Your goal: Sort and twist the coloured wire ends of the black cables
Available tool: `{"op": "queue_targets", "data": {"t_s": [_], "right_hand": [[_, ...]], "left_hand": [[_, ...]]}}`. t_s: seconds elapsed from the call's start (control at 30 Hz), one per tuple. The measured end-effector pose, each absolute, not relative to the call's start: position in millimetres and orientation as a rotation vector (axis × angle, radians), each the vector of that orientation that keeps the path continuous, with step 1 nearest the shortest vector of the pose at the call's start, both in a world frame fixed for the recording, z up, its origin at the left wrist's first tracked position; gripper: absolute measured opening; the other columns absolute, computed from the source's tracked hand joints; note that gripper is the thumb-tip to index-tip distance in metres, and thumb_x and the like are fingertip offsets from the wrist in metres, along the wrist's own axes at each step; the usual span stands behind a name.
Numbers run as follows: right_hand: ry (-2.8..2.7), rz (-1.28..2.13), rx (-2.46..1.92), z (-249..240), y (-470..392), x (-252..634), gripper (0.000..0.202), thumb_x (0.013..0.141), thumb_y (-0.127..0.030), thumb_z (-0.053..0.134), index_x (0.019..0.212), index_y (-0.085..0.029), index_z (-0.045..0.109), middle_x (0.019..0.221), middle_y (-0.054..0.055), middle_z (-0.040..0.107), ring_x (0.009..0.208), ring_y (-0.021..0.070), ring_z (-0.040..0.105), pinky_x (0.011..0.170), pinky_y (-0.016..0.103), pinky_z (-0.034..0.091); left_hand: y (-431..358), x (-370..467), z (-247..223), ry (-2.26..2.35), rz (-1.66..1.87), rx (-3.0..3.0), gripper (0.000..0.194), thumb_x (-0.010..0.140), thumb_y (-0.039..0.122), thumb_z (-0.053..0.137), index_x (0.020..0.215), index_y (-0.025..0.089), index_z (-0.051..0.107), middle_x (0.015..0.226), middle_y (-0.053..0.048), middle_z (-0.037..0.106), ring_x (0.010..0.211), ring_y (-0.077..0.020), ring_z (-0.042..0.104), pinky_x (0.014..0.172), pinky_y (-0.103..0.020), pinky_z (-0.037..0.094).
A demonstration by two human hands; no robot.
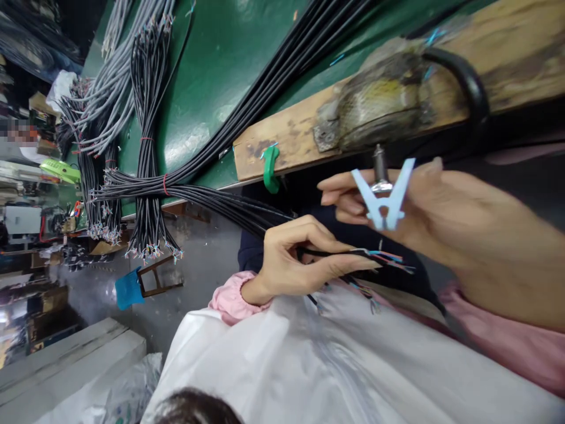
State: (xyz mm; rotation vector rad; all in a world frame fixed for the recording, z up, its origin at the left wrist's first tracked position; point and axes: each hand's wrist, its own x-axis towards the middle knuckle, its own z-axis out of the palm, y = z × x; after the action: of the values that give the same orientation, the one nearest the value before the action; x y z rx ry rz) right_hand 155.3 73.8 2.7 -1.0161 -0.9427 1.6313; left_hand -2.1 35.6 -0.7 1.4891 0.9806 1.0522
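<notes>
My left hand (pixel 300 253) pinches a black cable (pixel 324 252) between thumb and forefinger. Thin coloured wires (pixel 388 257) fan out of its stripped end, pointing right. More stripped cable ends (pixel 364 290) hang just below that hand. A pale blue V-shaped clip, like a clothes peg (pixel 385 203), sits on the metal shaft (pixel 380 165) of a grimy, tape-wrapped motor (pixel 375 100). Around and behind this clip is my right hand (pixel 454 212), its fingers stretched out and apart from the thumb. Whether its fingers touch the clip I cannot tell.
The motor is fixed on a wooden board (pixel 286 132) at the green table's (pixel 198 82) edge. A green hook (pixel 271 171) hangs from the board. Bundles of black cable (pixel 148 106) and grey cable (pixel 106 100) lie leftward. A blue stool (pixel 129 288) stands on the floor.
</notes>
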Motion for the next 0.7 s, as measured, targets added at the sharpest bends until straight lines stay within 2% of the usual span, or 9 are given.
{"op": "queue_targets", "data": {"t_s": [0.13,0.27,0.37,0.43,0.53,0.63,0.7], "right_hand": [[-0.858,1.687,-1.01,12,77,152,0.057,0.06,-0.081,0.076,0.061,-0.024,0.067,0.065,0.003,0.067,0.055,0.0179,0.064,0.051,0.031,0.054],[-0.836,1.715,-1.008,12,77,154,0.06,0.056,-0.083,0.076,0.062,-0.024,0.068,0.062,0.003,0.066,0.051,0.0177,0.061,0.046,0.031,0.052],[-0.937,1.613,-1.109,10,69,157,0.066,0.06,-0.088,0.068,0.053,-0.023,0.064,0.055,0.004,0.062,0.047,0.0182,0.058,0.042,0.031,0.045],[-1.058,1.376,-1.235,9,56,160,0.067,0.069,-0.087,0.062,0.049,-0.023,0.06,0.05,0.004,0.059,0.046,0.0176,0.056,0.042,0.032,0.042],[-1.19,1.072,-1.21,9,30,164,0.049,0.083,-0.068,0.067,0.055,-0.027,0.065,0.053,0.003,0.061,0.05,0.0176,0.058,0.05,0.035,0.044],[-1.238,0.985,-1.152,8,8,168,0.019,0.081,-0.046,0.076,0.069,-0.033,0.072,0.059,0.001,0.066,0.051,0.0176,0.059,0.049,0.036,0.042],[-1.277,0.968,-1.161,6,1,170,0.011,0.082,-0.04,0.076,0.074,-0.033,0.073,0.064,0.001,0.068,0.054,0.0172,0.06,0.05,0.036,0.043]], "left_hand": [[39,5,2,1.037,1.114,1.438,0.059,0.067,0.068,0.08,0.056,0.014,0.061,0.056,0.004,0.052,0.051,-0.0036,0.043,0.048,-0.022,0.031],[43,11,9,1.078,1.115,1.367,0.06,0.064,0.068,0.083,0.052,0.014,0.06,0.053,0.004,0.052,0.049,-0.0035,0.043,0.047,-0.022,0.031],[42,8,15,1.065,1.102,1.342,0.056,0.066,0.064,0.084,0.054,0.014,0.063,0.054,0.003,0.056,0.05,-0.0037,0.047,0.047,-0.021,0.034],[39,5,16,1.027,1.08,1.364,0.052,0.069,0.061,0.083,0.057,0.014,0.066,0.056,0.002,0.059,0.05,-0.0035,0.048,0.046,-0.02,0.034],[33,-1,9,0.999,1.034,1.432,0.05,0.07,0.062,0.082,0.063,0.014,0.069,0.061,0.001,0.062,0.051,-0.0033,0.048,0.044,-0.02,0.031],[29,-4,0,1.004,1.017,1.515,0.054,0.072,0.067,0.078,0.062,0.015,0.07,0.061,0.0,0.062,0.053,-0.0045,0.048,0.048,-0.021,0.037],[27,-5,-4,1.001,1.031,1.568,0.053,0.074,0.067,0.076,0.063,0.015,0.07,0.062,0.0,0.062,0.055,-0.0056,0.05,0.053,-0.023,0.043]]}}
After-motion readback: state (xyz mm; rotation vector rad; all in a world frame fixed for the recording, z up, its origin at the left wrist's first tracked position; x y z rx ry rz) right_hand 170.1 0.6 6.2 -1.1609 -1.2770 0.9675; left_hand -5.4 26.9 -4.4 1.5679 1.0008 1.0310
